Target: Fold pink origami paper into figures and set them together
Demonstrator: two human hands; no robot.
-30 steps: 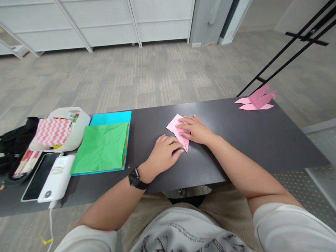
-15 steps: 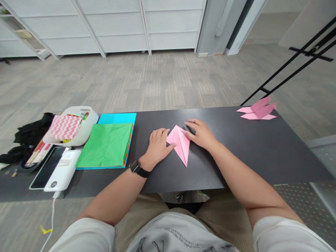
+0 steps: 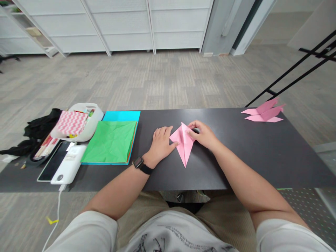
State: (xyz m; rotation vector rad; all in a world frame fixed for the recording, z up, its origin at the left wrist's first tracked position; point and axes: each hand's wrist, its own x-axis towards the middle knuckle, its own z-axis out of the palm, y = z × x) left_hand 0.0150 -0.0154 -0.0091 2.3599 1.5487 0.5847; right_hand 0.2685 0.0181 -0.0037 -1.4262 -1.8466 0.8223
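Note:
A pink origami paper (image 3: 184, 145), folded to a kite shape with a long point toward me, lies on the dark table between my hands. A crease or slit runs down its middle. My left hand (image 3: 162, 144) rests flat at its left side, fingers spread on the table and the thumb on the paper's left edge. On the right, my right hand (image 3: 204, 134) pinches the paper's upper right edge, thumb on top and the bent fingers partly behind it.
Two folded pink paper figures (image 3: 265, 112) stand at the table's far right. To the left are green paper sheets (image 3: 110, 141) on a blue sheet (image 3: 122, 116), a white basket (image 3: 96, 120), a phone (image 3: 54, 162) and a white power bank (image 3: 68, 164) with a cable.
The paper has turned slightly, so its top point stands straighter. My right fingers have curled in and closed on its upper right edge. The left hand stays beside it.

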